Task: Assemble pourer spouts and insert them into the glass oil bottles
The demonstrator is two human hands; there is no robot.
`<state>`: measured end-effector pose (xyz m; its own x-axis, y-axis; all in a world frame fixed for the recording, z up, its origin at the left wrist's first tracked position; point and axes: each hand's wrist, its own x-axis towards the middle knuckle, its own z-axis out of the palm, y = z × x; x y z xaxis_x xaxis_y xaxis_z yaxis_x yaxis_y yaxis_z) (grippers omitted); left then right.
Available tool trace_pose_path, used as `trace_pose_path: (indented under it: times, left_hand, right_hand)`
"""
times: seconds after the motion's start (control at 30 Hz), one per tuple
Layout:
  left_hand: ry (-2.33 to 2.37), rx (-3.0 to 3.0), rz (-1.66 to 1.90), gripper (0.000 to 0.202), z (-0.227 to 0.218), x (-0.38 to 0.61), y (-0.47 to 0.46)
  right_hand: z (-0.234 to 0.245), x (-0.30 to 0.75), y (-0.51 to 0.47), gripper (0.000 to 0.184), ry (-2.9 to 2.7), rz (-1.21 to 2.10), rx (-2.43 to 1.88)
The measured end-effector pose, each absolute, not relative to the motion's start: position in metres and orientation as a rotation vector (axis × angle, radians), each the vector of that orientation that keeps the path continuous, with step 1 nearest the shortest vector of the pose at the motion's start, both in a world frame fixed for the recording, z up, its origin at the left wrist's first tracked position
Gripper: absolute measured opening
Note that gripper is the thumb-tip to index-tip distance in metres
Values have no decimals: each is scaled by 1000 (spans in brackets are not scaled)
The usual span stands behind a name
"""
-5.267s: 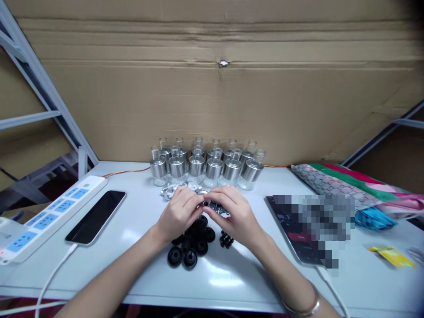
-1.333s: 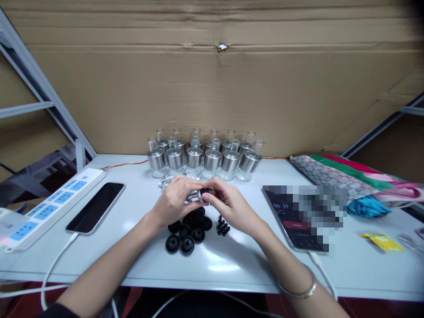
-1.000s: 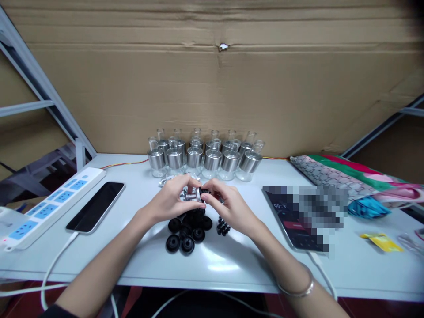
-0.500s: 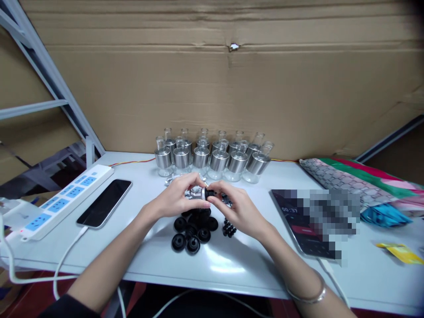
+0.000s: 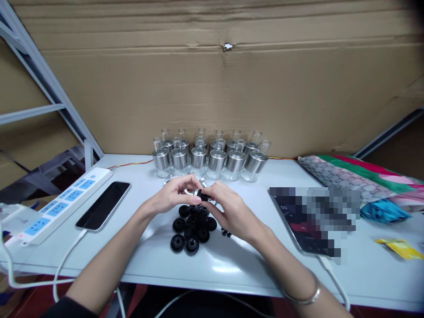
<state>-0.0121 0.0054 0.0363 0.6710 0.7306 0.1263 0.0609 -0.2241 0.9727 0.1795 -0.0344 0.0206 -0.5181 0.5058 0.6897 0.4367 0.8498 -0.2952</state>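
My left hand (image 5: 172, 196) pinches a small silver metal cap (image 5: 195, 193) above the white table (image 5: 139, 251). My right hand (image 5: 228, 207) meets it from the right, fingertips closed on a small black part (image 5: 203, 196) pressed against the cap's end. Directly beneath the hands lies a pile of black rubber discs (image 5: 190, 229). A few tiny black pieces (image 5: 225, 232) lie beside my right wrist. Behind the hands stand two rows of clear glass bottles with silver collars (image 5: 212, 154).
A white power strip (image 5: 56, 205) and a black phone (image 5: 103, 205) on a charging cable lie at the left. A tablet (image 5: 308, 221) sits at the right, with folded coloured fabric (image 5: 351, 179), a blue wrapper (image 5: 380, 211) and a yellow packet (image 5: 399, 248) beyond. Cardboard (image 5: 212, 88) walls the back.
Both hands have stayed together over the black discs, turning and working the silver cap and black part. The camera view shifted slightly; the small black pieces are now mostly hidden by my right hand.
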Motion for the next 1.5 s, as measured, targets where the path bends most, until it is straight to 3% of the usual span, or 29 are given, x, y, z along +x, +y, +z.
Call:
trace_pose_path:
  times: [0.3, 0.47, 0.6, 0.83, 1.17, 1.5]
  left_hand:
    - [553, 1635, 630, 26, 25, -17, 14]
    - [644, 1949, 1009, 27, 20, -2, 3]
    - [660, 2541, 1347, 23, 14, 10, -4]
    - [708, 3027, 1537, 24, 13, 7, -1]
    - [698, 3038, 1421, 26, 20, 2, 0]
    - [748, 2964, 1355, 26, 30, -4, -1]
  right_hand:
    - [17, 177, -36, 22, -2251, -224, -648]
    - [17, 184, -32, 17, -1992, 155, -751]
    - [22, 183, -33, 16, -1718, 426, -956]
    - [21, 178, -32, 24, -1632, 852, -1067]
    - [23, 182, -31, 19, -1642, 1034, -999]
    - [18, 177, -35, 14, -1643, 889, -947]
